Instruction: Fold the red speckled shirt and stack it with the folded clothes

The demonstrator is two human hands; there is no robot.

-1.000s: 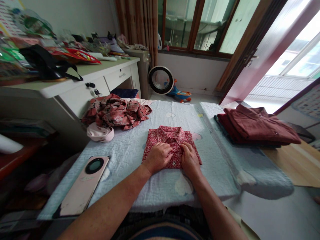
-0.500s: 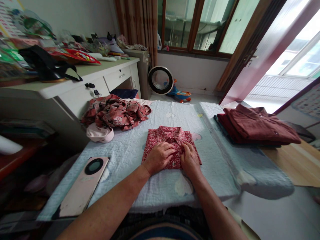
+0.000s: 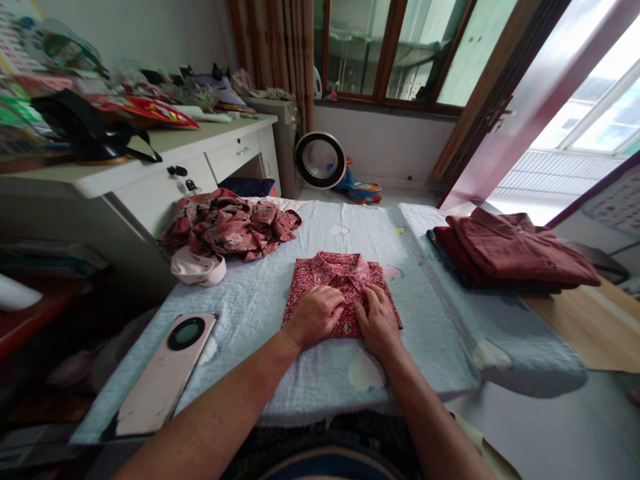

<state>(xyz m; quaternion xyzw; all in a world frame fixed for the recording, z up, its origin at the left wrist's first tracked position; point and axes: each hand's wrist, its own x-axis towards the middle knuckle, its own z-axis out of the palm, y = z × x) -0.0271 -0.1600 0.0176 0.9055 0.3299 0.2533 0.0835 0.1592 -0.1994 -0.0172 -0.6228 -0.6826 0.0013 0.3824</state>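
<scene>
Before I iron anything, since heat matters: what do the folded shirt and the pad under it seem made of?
Shirt: thin woven cloth, probably cotton or a blend; matte, small floral print, crisp folds and collar. Pad: quilted fabric, pale blue, matte; stitched puckers suggest soft filling. Fibre cannot be told for sure.

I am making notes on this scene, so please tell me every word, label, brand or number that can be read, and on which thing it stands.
No text can be read in this picture.
Wall poster, top left: has print, but too blurred to read.
Red packet on the desk: printing too small to read.
Phone on the blue quilt: no readable brand.
Folded floral shirt under the left hand and right hand: pattern only, no words.
</scene>
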